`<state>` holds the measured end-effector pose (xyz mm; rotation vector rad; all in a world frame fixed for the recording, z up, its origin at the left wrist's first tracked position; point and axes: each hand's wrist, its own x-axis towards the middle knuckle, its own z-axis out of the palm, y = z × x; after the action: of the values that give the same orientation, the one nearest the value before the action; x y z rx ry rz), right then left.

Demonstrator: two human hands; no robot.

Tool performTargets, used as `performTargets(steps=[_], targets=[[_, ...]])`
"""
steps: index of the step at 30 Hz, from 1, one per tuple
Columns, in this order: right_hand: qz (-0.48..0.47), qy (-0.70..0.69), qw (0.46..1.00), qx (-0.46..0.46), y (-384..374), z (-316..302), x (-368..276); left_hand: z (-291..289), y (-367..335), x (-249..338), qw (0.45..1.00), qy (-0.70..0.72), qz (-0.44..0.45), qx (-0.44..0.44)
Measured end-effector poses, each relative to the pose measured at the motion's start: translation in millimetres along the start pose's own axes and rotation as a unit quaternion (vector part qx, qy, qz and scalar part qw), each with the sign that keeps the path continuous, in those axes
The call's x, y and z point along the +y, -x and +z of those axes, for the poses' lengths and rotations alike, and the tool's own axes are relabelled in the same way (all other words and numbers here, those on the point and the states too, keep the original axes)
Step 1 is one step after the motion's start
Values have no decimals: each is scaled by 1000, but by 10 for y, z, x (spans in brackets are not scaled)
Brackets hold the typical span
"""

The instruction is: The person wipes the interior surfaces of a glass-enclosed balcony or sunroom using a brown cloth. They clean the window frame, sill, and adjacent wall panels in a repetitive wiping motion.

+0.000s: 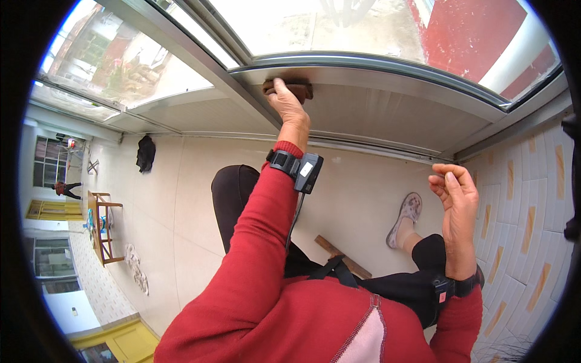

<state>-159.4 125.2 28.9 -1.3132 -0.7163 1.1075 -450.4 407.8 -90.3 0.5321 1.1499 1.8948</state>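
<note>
My left hand (287, 109) is closed on a folded brown cloth (301, 92). It presses the cloth against the upper part of a grey metal door panel (375, 115), just under the glass (363, 30) and beside an upright metal post. My right hand (458, 202) is raised on the right, near the tiled wall, with its fingers loosely bent and nothing visible in them. It touches neither the door nor the wall. Both wrists carry black straps, the left one with a small black box (308, 173).
A wooden strip (342, 256) lies on the pale tiled floor beneath me, near my shoe (409, 213). Tiled wall (523, 242) borders the right side. Farther left are a dark cloth (145, 153), a wooden table (104, 236), a pale rag (136, 268) and a distant person (66, 189).
</note>
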Motion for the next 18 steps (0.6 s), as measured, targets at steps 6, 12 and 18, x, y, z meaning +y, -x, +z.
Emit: performTargets(steps=[6,12,18], targets=[[33,-14,999,2,38,-120,-3,-160,-445,-451,967,-120,37,221],[52,-28,998,-18,8,37,-81,538,1292,-1058,956,-280,82,16],[67,-21,997,-19,-54,24,-22,741,986,-1055,938,-134,-281,152]])
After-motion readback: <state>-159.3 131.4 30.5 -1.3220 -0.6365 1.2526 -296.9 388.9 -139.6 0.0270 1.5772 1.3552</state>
